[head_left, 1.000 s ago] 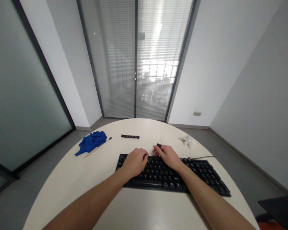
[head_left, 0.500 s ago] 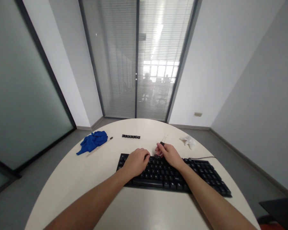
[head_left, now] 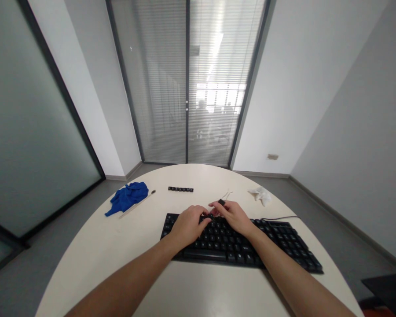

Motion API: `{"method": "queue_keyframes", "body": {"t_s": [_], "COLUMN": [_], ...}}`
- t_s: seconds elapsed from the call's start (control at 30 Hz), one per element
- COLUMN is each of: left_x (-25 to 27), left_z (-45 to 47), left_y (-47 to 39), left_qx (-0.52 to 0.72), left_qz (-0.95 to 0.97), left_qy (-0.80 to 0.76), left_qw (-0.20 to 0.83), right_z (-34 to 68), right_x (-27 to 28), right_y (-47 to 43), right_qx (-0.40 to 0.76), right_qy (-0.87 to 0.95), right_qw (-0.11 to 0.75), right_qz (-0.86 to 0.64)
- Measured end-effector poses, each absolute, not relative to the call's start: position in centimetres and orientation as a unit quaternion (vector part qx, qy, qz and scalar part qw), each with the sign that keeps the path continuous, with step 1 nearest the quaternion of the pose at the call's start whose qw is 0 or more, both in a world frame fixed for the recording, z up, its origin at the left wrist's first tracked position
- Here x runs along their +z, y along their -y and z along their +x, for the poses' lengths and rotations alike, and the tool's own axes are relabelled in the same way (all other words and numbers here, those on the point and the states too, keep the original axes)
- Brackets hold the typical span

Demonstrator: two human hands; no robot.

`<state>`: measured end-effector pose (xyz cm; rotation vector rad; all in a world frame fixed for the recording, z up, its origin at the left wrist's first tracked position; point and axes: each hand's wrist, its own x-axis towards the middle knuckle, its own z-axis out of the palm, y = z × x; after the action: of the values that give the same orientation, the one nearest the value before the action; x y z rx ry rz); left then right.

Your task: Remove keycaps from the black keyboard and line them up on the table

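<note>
A black keyboard (head_left: 204, 254) lies across the table in front of me, and both my hands are over its top rows. My right hand (head_left: 232, 215) is closed round a keycap puller (head_left: 221, 202) with a small black handle; its thin wire loops point away from me. At the fingertips of my left hand (head_left: 189, 224) is a small black keycap (head_left: 211, 216), pinched close to the right fingers and partly hidden. Beyond the hands, several loose black keycaps (head_left: 181, 189) stand in a row on the table.
On the left of the round white table (head_left: 112, 255) lie a crumpled blue cloth (head_left: 129, 197) and a thin brush (head_left: 137, 205). A crumpled white tissue (head_left: 261, 195) is at the right. The keyboard's cable (head_left: 282, 217) runs behind its right end.
My left fingers have moved right and opened out from a curl to meet the right hand at the keycap. The right hand has turned slightly, and the puller's handle has shifted a little.
</note>
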<state>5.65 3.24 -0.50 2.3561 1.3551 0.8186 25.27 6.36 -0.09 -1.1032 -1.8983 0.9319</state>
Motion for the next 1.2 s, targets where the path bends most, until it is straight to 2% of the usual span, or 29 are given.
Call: {"method": "queue_keyframes", "body": {"t_s": [0.37,0.6,1.2], "left_x": [-0.33,-0.16,-0.14], "left_z": [5.71,5.69,5.83], "left_y": [-3.18,-2.96,-3.3], "left_qx": [0.306,0.323,0.398], "left_qz": [0.826,0.829,0.785], "left_qy": [-0.451,-0.437,-0.432], "left_qw": [0.144,0.135,0.199], "right_z": [25.33,25.13,25.55], "right_x": [0.0,0.44,0.51], "right_y": [-6.64,-6.4,-6.04], "right_qx": [0.327,0.361,0.439], "right_qy": [0.754,0.734,0.718], "right_qw": [0.37,0.379,0.374], "right_qz": [-0.432,-0.433,-0.389]}}
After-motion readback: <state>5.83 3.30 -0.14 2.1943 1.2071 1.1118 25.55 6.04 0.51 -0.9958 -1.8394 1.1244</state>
